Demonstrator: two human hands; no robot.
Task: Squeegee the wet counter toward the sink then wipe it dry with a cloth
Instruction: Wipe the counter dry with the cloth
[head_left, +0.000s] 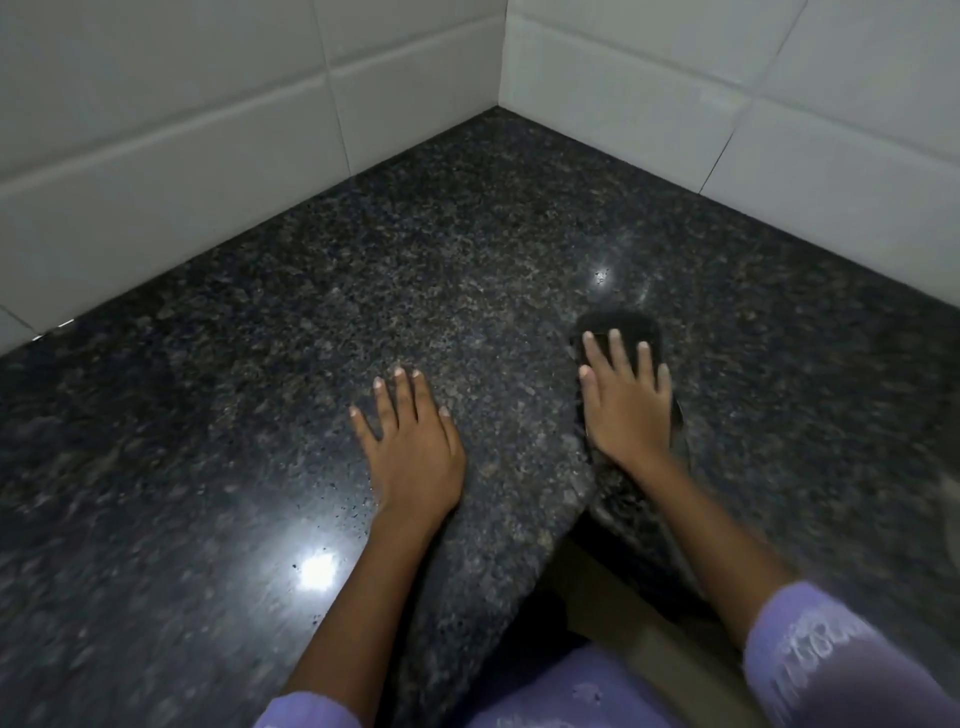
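Observation:
A dark speckled granite counter (415, 270) fills an inner corner between white tiled walls. My left hand (410, 441) lies flat on it with the fingers spread and nothing under it. To its right, my right hand (626, 400) presses flat on a dark cloth (621, 327), whose far edge shows beyond the fingertips and whose near edge peeks out by the wrist. The cloth lies on the counter close to the inner front edge. No squeegee and no sink are in view.
White wall tiles (208, 130) rise along the back left and back right (779, 104) and meet at the corner (498, 106). The counter's front edge (545, 519) notches inward between my arms. Light glares (314, 569) reflect off the polished stone.

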